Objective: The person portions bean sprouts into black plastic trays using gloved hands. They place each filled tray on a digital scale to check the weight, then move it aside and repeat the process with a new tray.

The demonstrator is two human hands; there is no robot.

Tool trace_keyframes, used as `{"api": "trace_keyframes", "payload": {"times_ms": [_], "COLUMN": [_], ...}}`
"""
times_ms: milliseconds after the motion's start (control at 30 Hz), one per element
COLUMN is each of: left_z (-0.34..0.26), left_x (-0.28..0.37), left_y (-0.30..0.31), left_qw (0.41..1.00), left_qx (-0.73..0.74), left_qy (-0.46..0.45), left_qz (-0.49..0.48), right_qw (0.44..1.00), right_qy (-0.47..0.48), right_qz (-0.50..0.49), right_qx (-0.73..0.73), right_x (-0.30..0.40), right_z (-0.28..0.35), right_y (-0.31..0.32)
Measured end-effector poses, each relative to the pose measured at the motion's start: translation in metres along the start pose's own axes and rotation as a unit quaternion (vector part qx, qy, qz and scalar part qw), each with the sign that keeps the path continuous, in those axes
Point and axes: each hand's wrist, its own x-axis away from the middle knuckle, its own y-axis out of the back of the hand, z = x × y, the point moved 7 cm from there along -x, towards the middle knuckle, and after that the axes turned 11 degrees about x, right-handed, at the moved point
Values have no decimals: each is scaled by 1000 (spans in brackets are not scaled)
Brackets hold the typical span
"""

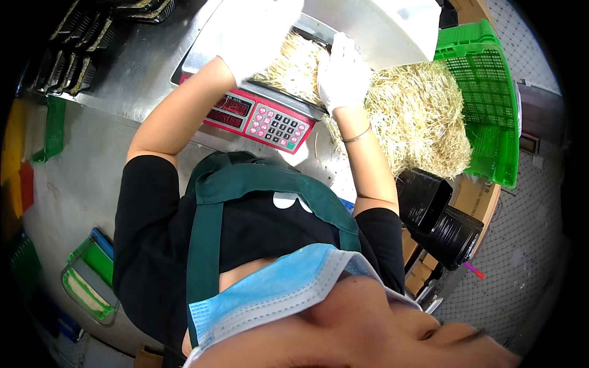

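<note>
A black plastic tray filled with pale bean sprouts sits on the metal pan of a red digital scale. My left hand, in a white glove, reaches over the tray's left part. Glare washes out its fingers, so its grip is hidden. Over the tray's right end lies my right hand, gloved too, with its fingers stretched away from me and its thumb against the sprouts. Whether it grips the rim cannot be made out. A large heap of loose sprouts lies just right of that hand.
A green plastic crate lies tipped behind the heap. Stacked black trays stand at the table's right edge. Several filled black trays are piled at the far left of the steel table. A white container stands beyond the scale.
</note>
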Motion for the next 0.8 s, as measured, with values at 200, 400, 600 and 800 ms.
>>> {"api": "trace_keyframes", "payload": {"times_ms": [200,400,600,800], "left_z": [-18,56,12,58], "left_x": [2,2,98,120], "left_y": [-21,18,29,52], "left_qw": [994,940,712,546], "left_qx": [-38,312,541,681], "left_qy": [19,122,439,464], "left_qz": [104,-58,87,-148], "right_qw": [999,964,817,768], "right_qy": [-2,-83,-193,-84], "right_qz": [-21,186,283,264], "right_qx": [35,-172,-464,-578], "right_x": [-5,15,99,105], "right_z": [5,-19,-11,11], "right_y": [5,-4,-2,42]}}
